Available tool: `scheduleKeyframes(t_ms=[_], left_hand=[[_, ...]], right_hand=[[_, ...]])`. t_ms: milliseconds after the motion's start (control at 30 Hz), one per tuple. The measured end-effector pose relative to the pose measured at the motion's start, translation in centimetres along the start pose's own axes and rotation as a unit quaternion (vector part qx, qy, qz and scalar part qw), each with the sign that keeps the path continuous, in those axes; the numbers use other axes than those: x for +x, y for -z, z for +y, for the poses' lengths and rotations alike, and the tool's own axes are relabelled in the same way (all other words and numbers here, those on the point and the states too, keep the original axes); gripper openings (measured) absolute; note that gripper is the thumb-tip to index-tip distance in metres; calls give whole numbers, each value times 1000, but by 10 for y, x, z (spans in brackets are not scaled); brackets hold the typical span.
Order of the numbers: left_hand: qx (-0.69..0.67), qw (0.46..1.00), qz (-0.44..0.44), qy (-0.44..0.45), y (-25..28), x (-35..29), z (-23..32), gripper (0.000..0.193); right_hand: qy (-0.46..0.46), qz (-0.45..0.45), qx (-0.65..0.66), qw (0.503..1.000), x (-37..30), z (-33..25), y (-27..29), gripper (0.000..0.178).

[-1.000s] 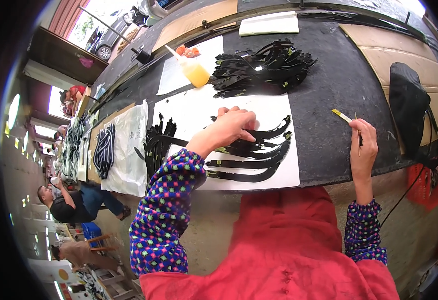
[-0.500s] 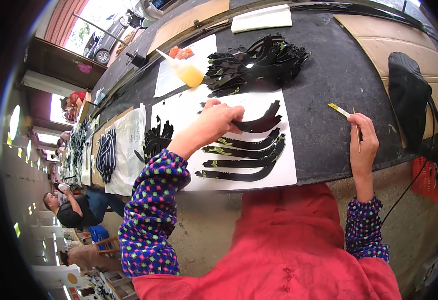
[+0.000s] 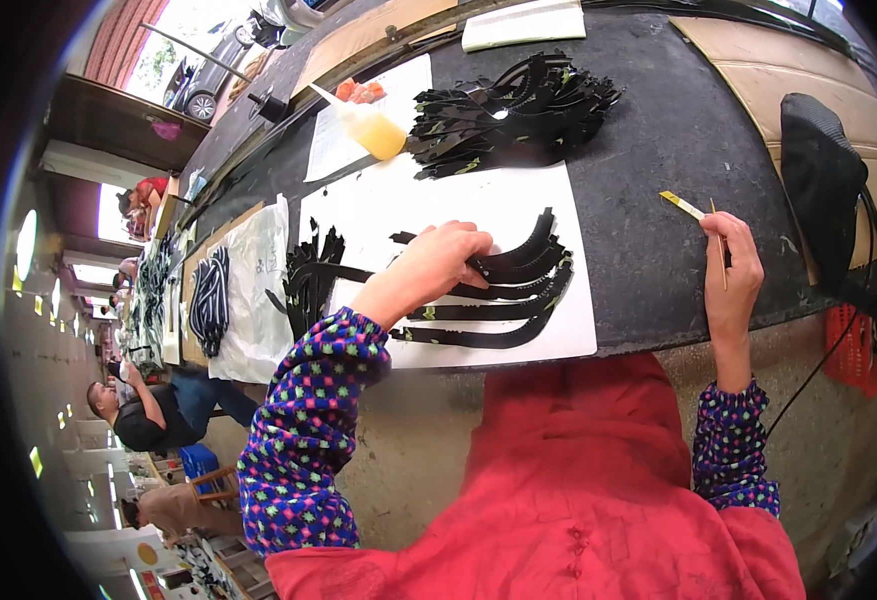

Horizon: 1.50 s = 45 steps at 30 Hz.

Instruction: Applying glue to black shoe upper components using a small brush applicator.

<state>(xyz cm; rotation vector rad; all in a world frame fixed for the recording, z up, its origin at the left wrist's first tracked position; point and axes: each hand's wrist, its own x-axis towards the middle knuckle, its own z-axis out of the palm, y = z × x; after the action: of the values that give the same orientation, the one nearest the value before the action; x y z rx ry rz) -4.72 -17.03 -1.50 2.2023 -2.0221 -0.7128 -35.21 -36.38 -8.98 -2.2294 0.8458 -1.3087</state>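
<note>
My left hand (image 3: 436, 262) pinches a curved black strip (image 3: 526, 258) with a toothed edge, its curved end reaching to the right. That strip lies close against a row of similar strips (image 3: 478, 337) with yellow-green marks, spread on a white sheet (image 3: 358, 215). My fingers and wrist hide part of the row. To the right, over the dark table, my right hand (image 3: 734, 268) is closed on a small flat brush (image 3: 680, 204) with a yellowish tip. A thin wooden stick (image 3: 725, 275) also sits in its fingers.
A heap of black strips (image 3: 508, 115) lies beyond the sheet, near a squeeze bottle (image 3: 373, 132) of yellow liquid. More strips (image 3: 310, 280) lie at the sheet's left. A black bag-like item (image 3: 816, 175) rests on cardboard (image 3: 758, 60) at right. Other people sit far left.
My left hand has brought the black strip down against the row, where a gap showed before. The right hand still holds the brush and stick. The view has shifted slightly.
</note>
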Motion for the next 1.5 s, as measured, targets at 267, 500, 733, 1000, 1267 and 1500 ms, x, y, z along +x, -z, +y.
scheduleKeyframes(t_ms=[267,500,733,1000,1267,1500], left_hand=[[-8,999,-24,23,46,-11,31,23],[-118,993,-18,27,-18,-23,26,39],[6,999,47,3,-23,-24,25,40],[-13,999,-2,42,-22,-26,34,26],[12,997,-67,47,21,-37,53,25],[-7,998,56,33,-47,-64,44,46]], right_hand=[[-6,0,-9,1000,-2,0,2,13],[-9,-3,-2,1000,-1,0,0,14],[-11,-4,-12,1000,-1,1,0,13],[-15,-2,1,1000,-1,0,-1,11],[-27,1,1,1000,-3,6,1,9],[-33,4,5,999,-1,1,-1,10]])
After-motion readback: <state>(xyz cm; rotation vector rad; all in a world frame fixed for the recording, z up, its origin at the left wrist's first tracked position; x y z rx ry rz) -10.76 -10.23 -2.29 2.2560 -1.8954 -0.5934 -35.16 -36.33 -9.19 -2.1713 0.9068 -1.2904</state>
